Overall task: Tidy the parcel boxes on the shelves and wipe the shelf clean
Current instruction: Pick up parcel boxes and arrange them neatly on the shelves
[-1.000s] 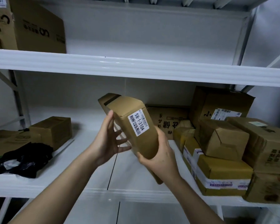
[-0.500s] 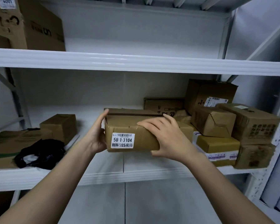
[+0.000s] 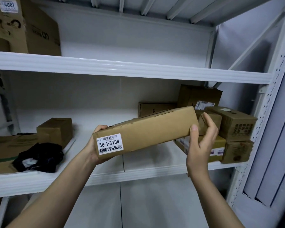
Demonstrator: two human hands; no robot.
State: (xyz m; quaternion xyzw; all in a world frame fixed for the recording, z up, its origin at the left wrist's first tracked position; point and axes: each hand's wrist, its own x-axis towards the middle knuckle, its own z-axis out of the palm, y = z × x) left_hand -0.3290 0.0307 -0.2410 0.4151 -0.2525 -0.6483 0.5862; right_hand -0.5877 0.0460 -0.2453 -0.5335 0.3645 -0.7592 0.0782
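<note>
Tilting now, the long brown cardboard parcel box (image 3: 145, 129) with the white barcode label (image 3: 109, 143) rides with its right end higher than half a second ago, when it was held level in front of the middle shelf (image 3: 138, 171); it has also swung toward the stack of brown parcel boxes (image 3: 224, 129) at the shelf's right end. That suggests it is being steered to join that stack, so tidying is under way and wiping has not begun. The left hand (image 3: 93, 147) grips the labelled end from beneath, fingers curled over its top edge. The right hand (image 3: 201, 139) holds the far end, thumb on the front face and fingers behind. The box hangs above the shelf, not touching it.
</note>
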